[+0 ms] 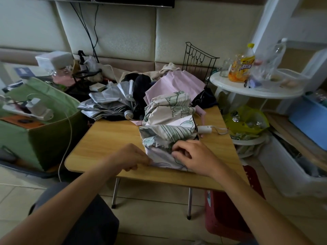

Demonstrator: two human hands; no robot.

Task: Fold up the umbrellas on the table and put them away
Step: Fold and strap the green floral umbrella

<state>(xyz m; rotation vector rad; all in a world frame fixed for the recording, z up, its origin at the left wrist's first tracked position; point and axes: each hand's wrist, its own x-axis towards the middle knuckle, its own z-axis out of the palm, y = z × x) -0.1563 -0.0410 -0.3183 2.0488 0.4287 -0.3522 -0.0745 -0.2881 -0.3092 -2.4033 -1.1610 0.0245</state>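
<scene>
A collapsed umbrella with a cream and green floral print [169, 119] lies crumpled on the right half of the small wooden table [109, 137], its white handle [205, 129] pointing right. My left hand [131, 159] pinches the near left edge of its cloth. My right hand [192, 157] grips a fold of the cloth at the near end. Behind it lie a silver umbrella [109, 103], a pink umbrella [177, 82] and a black one [141, 89], all loosely collapsed.
A green bag [42, 131] with a cable stands left of the table. At the right, a white round side table [254, 89] holds bottles and a jar. A red stool [228, 209] stands under the table's right corner. A black wire rack [198, 59] is behind.
</scene>
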